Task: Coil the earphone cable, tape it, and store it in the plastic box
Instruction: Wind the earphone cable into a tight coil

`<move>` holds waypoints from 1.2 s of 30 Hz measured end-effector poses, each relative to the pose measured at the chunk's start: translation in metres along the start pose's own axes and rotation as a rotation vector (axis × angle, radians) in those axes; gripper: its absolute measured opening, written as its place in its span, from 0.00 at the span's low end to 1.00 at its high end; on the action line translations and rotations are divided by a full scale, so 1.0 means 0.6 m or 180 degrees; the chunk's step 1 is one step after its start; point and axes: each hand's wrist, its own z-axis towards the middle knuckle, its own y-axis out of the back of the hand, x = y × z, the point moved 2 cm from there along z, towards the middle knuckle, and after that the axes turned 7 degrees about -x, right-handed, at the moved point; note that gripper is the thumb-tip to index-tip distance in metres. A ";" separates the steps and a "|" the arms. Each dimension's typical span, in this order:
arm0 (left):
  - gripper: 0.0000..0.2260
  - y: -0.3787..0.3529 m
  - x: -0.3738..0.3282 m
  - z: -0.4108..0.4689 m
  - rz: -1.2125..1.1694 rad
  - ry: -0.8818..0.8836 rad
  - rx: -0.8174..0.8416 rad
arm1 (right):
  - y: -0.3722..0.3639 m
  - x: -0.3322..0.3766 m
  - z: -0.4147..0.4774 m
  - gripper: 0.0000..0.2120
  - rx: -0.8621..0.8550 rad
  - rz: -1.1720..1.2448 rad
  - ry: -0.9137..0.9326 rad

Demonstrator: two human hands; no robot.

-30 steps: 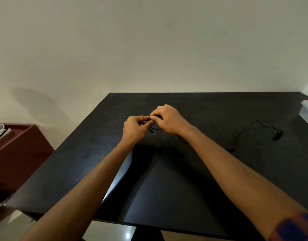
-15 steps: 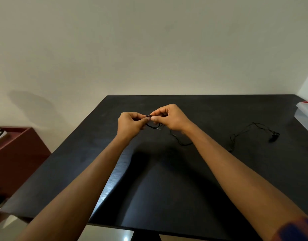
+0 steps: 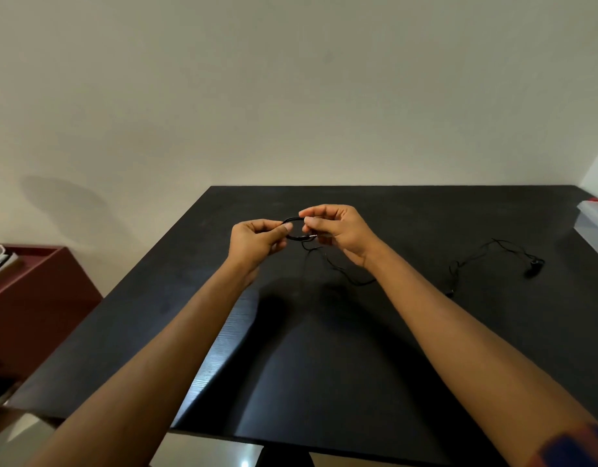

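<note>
Cable (image 3: 296,237) forms a small loop at mid-frame, held above the counter (image 3: 358,348). I see my left hand (image 3: 257,241) pinching the loop's left side and my right hand (image 3: 341,230) pinching its top. The loose end trails toward the right to an earbud (image 3: 533,266). Box (image 3: 594,224) sits at the right edge.

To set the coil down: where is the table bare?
Bare: table left of the left hand, and the far strip behind the right hand. Crowded: right side, with trailing earphone cable, earbud and plastic box.
</note>
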 end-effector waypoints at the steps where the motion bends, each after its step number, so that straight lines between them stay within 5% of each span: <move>1: 0.03 -0.001 0.001 0.000 -0.0097 0.0064 -0.0033 | 0.000 -0.002 -0.001 0.08 0.0065 0.0162 -0.0097; 8: 0.02 -0.011 0.009 -0.004 -0.0538 0.0316 -0.0180 | 0.002 -0.020 -0.019 0.21 0.0395 0.1082 -0.0152; 15: 0.04 -0.017 0.016 -0.004 -0.0864 0.0530 -0.0203 | -0.014 -0.021 -0.018 0.16 0.0052 0.1158 0.0101; 26: 0.04 -0.008 0.025 -0.007 -0.1009 0.0628 -0.0323 | -0.030 -0.007 -0.007 0.08 -0.0616 -0.0314 0.0895; 36: 0.04 0.015 0.009 -0.004 0.0636 -0.0389 0.0466 | -0.009 0.034 0.023 0.08 0.0428 -0.1763 0.0814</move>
